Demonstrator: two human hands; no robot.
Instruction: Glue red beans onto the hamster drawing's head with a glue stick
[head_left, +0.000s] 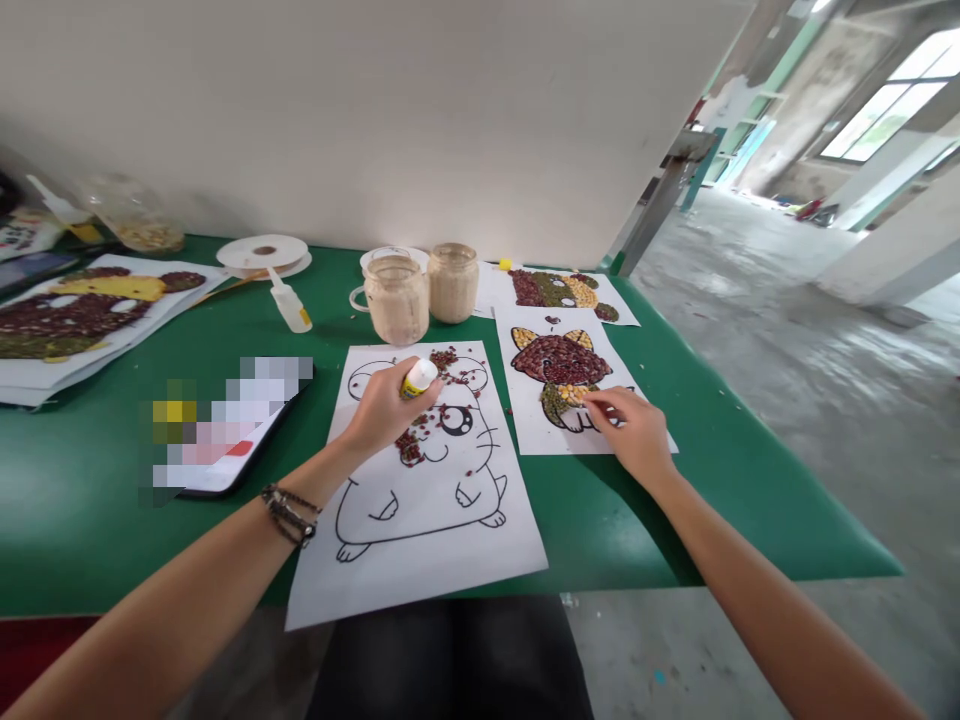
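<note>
My left hand [388, 405] is closed round a glue stick [418, 378] with a yellow label and a white end, above a sheet with a hamster-like line drawing [420, 510]. Loose red and green beans [411, 447] lie on that sheet, around the drawn face. Over on the right, my right hand [634, 425] pinches thumb and finger together at the yellow grains on a cat picture [562, 360]. Dark red beans fill the cat's head, and green ones part of its body. Whatever the right fingertips hold is too small to make out.
Two jars [397, 300] stand behind the drawing. A glue bottle [290, 303], a ribbon spool [262, 255] and a phone [240, 430] lie to the left. Finished bean pictures [97, 310] are at far left, another [566, 293] behind the cat. The green table [750, 480] ends at right.
</note>
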